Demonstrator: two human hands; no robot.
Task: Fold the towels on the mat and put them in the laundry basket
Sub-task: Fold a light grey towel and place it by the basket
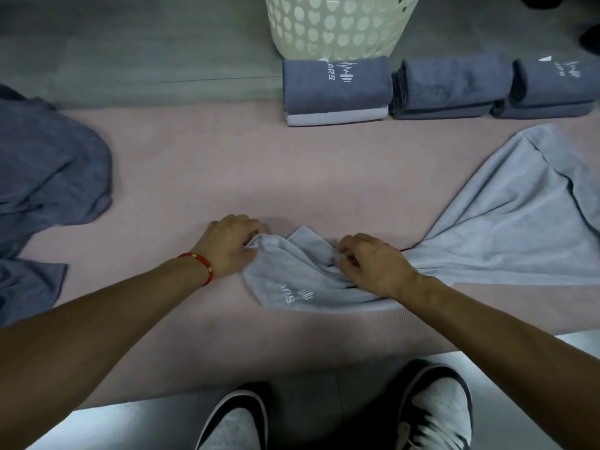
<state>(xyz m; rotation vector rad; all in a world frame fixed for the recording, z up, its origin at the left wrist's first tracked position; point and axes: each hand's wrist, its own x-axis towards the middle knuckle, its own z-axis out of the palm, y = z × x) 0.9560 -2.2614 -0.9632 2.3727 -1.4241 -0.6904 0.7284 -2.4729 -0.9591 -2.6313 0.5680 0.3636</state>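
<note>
A light grey towel lies bunched across the pink mat, stretching from the centre to the right edge. My left hand pinches its left corner near the mat's middle. My right hand grips the crumpled edge a little to the right. White logo lettering shows on the towel below my hands. The cream laundry basket with heart-shaped holes stands beyond the mat at the top.
Three stacks of folded dark grey towels sit in a row along the mat's far edge, in front of the basket. A heap of unfolded dark towels lies on the left. My shoes stand on the floor below the mat.
</note>
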